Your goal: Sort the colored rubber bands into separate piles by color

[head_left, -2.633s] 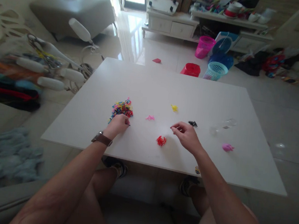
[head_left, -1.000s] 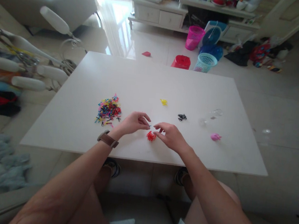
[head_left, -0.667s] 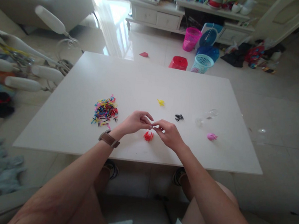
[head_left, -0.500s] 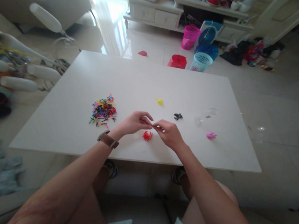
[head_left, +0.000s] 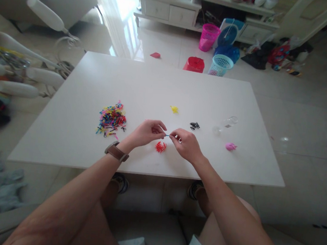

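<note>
A small blue elastic band (head_left: pixel 167 135) stretches across the short gap between my two hands. My left hand (head_left: pixel 147 131), with a brown-strapped watch on its wrist, pinches one end at the fingertips. The other end is pinched between the thumb and finger of my right hand (head_left: pixel 186 143). Just below the hands lies a small red pile of bands (head_left: pixel 160 147). A yellow pile (head_left: pixel 174 109) is farther back, and black bands (head_left: pixel 194 125) lie beyond my right hand. To the left is a larger mixed-colour heap of bands (head_left: pixel 111 119).
On the right of the white table (head_left: pixel 144 81) are a clear, bottle-like container (head_left: pixel 231 122) lying on its side and a pink pile (head_left: pixel 231 146). Past the far edge, a red bin (head_left: pixel 194 64) and a light-blue basket (head_left: pixel 221 65) stand on the floor.
My hands have moved slightly apart, and the blue band now shows between the fingertips. The whole view has shifted a little; the piles stay in place.
</note>
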`<state>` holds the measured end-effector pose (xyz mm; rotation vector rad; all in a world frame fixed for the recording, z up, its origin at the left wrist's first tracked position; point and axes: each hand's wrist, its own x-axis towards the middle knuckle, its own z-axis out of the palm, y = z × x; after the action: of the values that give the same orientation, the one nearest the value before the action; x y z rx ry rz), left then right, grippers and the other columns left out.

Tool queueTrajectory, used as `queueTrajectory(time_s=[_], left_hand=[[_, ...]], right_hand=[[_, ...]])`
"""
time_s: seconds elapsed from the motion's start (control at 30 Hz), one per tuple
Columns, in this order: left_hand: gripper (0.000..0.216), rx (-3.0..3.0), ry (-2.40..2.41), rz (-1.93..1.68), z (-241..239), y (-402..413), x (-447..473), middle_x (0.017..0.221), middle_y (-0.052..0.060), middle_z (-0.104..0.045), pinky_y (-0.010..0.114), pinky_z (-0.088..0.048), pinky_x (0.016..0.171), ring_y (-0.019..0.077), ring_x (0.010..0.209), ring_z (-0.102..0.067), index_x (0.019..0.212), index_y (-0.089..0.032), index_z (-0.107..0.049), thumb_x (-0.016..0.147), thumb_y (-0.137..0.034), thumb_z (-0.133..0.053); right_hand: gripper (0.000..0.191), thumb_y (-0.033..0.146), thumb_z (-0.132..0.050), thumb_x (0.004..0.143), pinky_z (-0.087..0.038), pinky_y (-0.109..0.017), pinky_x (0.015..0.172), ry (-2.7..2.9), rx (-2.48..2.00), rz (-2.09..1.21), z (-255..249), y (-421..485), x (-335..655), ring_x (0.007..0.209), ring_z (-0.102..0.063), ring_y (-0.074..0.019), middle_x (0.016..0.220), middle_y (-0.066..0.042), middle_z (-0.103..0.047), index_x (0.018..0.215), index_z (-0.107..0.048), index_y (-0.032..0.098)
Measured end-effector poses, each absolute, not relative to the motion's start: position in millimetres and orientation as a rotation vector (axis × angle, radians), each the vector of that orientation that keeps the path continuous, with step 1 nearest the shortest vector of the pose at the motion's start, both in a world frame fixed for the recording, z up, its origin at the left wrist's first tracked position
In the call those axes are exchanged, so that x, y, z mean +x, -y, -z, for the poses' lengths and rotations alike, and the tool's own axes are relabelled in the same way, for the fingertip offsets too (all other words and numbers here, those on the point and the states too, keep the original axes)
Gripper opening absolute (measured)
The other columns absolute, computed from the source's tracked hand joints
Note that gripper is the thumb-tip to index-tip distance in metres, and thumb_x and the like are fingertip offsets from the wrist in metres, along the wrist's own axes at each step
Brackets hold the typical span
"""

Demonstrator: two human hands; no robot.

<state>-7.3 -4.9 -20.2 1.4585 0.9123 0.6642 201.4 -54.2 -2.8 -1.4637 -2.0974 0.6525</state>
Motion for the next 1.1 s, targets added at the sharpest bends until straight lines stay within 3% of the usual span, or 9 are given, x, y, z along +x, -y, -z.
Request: queueTrajectory(time_s=[0.3, 0.53, 0.8, 1.1], left_hand=[[0.018, 1.740, -1.058, -0.591, 19.5, 0.2, -18.9, 0.074, 0.005, -0.071, 0.027, -0.051, 0.066, 0.0162, 0.071, -0.067, 0.092, -0.016, -0.072, 0.081, -0.030, -0.068], [0.019, 1.914, -1.233, -0.502, 24.6, -3.7, -41.9, 0.082, 0.007, -0.072, 0.030, -0.049, 0.068, 0.0181, 0.073, -0.065, 0.089, -0.017, -0.070, 0.084, -0.031, -0.059], [0.022, 1.945, -1.348, -0.446, 21.1, -9.3, -57.8, 0.088, 0.008, -0.075, 0.031, -0.051, 0.072, 0.0206, 0.079, -0.067, 0.090, -0.018, -0.071, 0.084, -0.033, -0.057], [0.016, 1.719, -1.870, -0.376, 27.3, -27.6, -119.2, 0.077, 0.006, -0.074, 0.030, -0.049, 0.069, 0.0228, 0.075, -0.066, 0.080, -0.018, -0.075, 0.069, -0.026, -0.064]], right_hand=[[0.014, 0.024, -0.057, 0.094, -0.043, -0.028, 0.075, 2.073, -1.838, -0.465, -1.2, 35.9, 248.3, 0.080, -0.065, -0.0170, 0.092, -0.004, -0.074, 0.090, -0.071, 0.022], [0.015, 0.029, -0.063, 0.088, -0.043, -0.029, 0.072, 2.267, -2.242, -0.703, 13.2, 35.1, 282.5, 0.092, -0.069, -0.0216, 0.099, -0.005, -0.078, 0.089, -0.077, 0.025], [0.013, 0.028, -0.065, 0.086, -0.046, -0.027, 0.073, 2.336, -2.318, -0.784, 14.3, 33.8, 276.1, 0.096, -0.069, -0.0212, 0.105, -0.003, -0.078, 0.092, -0.077, 0.027], [0.024, 0.025, -0.062, 0.086, -0.049, -0.030, 0.079, 2.230, -2.186, -0.682, 10.2, 27.2, 252.5, 0.098, -0.069, -0.0225, 0.110, -0.004, -0.077, 0.107, -0.074, 0.026]])
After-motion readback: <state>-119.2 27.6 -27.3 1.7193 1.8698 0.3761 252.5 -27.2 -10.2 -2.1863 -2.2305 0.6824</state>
